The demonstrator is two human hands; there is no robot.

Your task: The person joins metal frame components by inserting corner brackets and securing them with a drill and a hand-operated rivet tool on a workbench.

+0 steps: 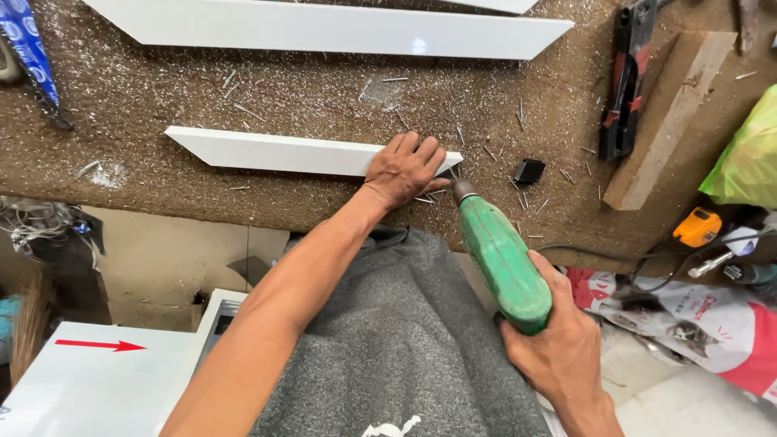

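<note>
My left hand (402, 168) presses down on the right end of a short white profile strip (275, 151) with mitred ends, lying on a brown workbench (162, 89). My right hand (558, 348) grips a green electric drill (502, 259). The drill's chuck and bit point at the strip's right end, just beside my left hand's fingers. Metal shavings and several small screws lie scattered around that spot.
A longer white mitred strip (340, 31) lies further back. A black and red tool (625, 77) and a wooden block (668, 113) sit at the right, a small black piece (529, 171) between. A white panel with a red arrow (97, 372) is at the lower left.
</note>
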